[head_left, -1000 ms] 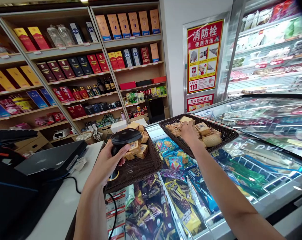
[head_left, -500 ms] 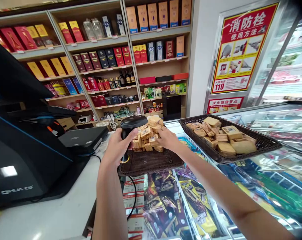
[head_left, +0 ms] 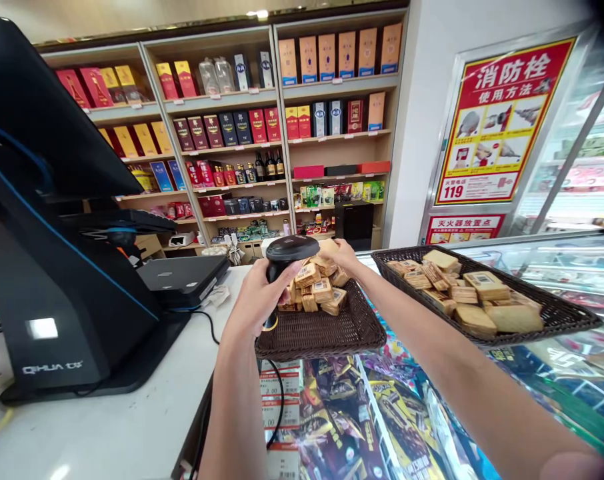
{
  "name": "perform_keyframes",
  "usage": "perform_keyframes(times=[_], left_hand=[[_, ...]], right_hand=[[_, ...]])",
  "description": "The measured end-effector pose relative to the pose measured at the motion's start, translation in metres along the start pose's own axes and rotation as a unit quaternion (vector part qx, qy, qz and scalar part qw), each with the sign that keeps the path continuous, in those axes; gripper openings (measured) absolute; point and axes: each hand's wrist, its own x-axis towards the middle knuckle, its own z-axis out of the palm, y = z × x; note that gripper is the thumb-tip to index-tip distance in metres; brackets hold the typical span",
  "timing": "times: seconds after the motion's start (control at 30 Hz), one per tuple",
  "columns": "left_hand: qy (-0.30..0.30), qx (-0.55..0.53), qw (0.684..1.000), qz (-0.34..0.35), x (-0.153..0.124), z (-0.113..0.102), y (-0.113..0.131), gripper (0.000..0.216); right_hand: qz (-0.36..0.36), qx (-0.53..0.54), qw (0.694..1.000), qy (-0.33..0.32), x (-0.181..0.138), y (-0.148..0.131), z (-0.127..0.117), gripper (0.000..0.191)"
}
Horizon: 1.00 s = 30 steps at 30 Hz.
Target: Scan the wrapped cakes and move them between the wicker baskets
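My left hand (head_left: 259, 297) grips the handle of a black barcode scanner (head_left: 289, 252), whose cable runs down past the counter edge. My right hand (head_left: 343, 257) reaches over the pile of small tan wrapped snack packs (head_left: 318, 290) in a dark wicker basket (head_left: 322, 337), fingers closed on one tan pack (head_left: 328, 247) held right beside the scanner head. A second wicker basket (head_left: 557, 317) to the right holds several larger tan packs (head_left: 469, 293). Both baskets rest on the glass lid of a chest freezer.
A black checkout terminal (head_left: 57, 267) stands on the white counter (head_left: 107, 427) at left, with a flat black device (head_left: 182, 277) behind it. Freezer glass (head_left: 382, 427) below shows wrapped ice creams. Shelves of boxed bottles (head_left: 242, 133) fill the back wall; a red fire-hydrant poster (head_left: 502, 120) hangs at right.
My right hand left the right basket, came across to the left basket and lifted a tan pack up beside the scanner. The view swung left, bringing the terminal in.
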Motion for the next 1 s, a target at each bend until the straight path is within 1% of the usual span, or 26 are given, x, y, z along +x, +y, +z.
perform_keyframes(times=[0.03,0.1,0.13,0.17,0.27,0.33,0.4,0.47,0.53,0.63,0.7,0.83,1.0], left_hand=[[-0.004,0.001,1.000,0.003,0.000,0.001,0.000,0.045],[-0.014,0.002,1.000,0.013,0.002,0.004,-0.002,0.045],[-0.018,0.003,1.000,0.018,0.003,0.006,-0.003,0.046],[-0.024,0.003,0.999,0.021,0.005,0.007,-0.004,0.047],[-0.051,-0.002,0.999,0.011,0.005,0.013,-0.004,0.048],[-0.080,-0.009,0.997,0.004,0.004,0.015,-0.003,0.047],[-0.105,-0.016,0.994,0.005,0.000,0.016,0.000,0.046],[-0.123,-0.015,0.992,0.005,-0.003,0.016,0.002,0.044],[-0.137,-0.004,0.991,0.001,-0.005,0.016,0.002,0.044],[-0.151,0.014,0.988,-0.003,-0.006,0.018,0.001,0.044],[-0.161,0.021,0.987,-0.005,-0.006,0.022,0.002,0.043],[-0.180,0.030,0.983,-0.012,-0.008,0.031,0.008,0.042],[-0.195,0.036,0.980,-0.005,-0.009,0.035,0.010,0.042]], right_hand=[[0.021,0.059,0.998,0.004,-0.007,0.002,-0.005,0.071],[0.060,0.191,0.980,0.000,-0.026,0.007,-0.019,0.077],[0.066,0.244,0.967,-0.012,-0.037,0.010,-0.029,0.078],[0.059,0.275,0.959,-0.032,-0.049,0.012,-0.040,0.078],[0.000,0.292,0.949,-0.117,-0.086,0.018,-0.080,0.072],[-0.046,0.288,0.939,-0.182,-0.104,0.018,-0.103,0.075],[-0.078,0.293,0.925,-0.230,-0.113,0.018,-0.121,0.081],[-0.095,0.303,0.913,-0.255,-0.114,0.016,-0.132,0.084],[-0.098,0.311,0.909,-0.260,-0.111,0.015,-0.139,0.084],[-0.093,0.322,0.911,-0.241,-0.107,0.014,-0.147,0.083],[-0.087,0.329,0.913,-0.226,-0.106,0.014,-0.154,0.083],[-0.088,0.327,0.916,-0.217,-0.108,0.013,-0.167,0.081],[-0.099,0.302,0.926,-0.203,-0.107,0.016,-0.172,0.083]])
